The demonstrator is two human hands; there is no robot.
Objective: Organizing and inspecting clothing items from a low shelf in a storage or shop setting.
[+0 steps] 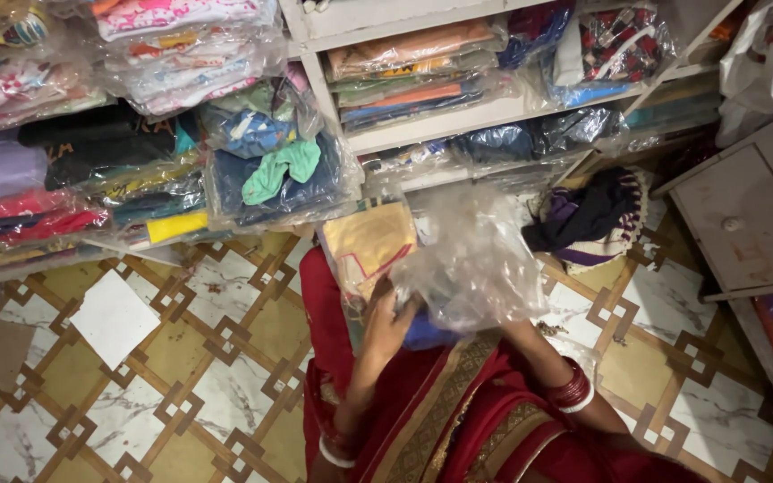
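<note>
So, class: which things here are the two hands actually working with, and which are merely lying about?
In hand:
left hand on the blue folded garment
clear plastic bag, covering the right hand, which is hidden
yellow packet beside them

Lying about:
white sheet on the tiled floor
dark cloth bundle
bagged clothes on the shelves
white cabinet

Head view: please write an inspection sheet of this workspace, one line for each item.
Surface: patterned tile floor.
Job's things: clear plastic bag over a blue item; yellow packet beside it.
Clutter: white sheet, dark cloth pile on the floor.
Grippers: left hand touches the bag; right hand hidden behind it.
Cables: nothing seen.
Surroundings: shelves of bagged clothes, white cabinet.
</note>
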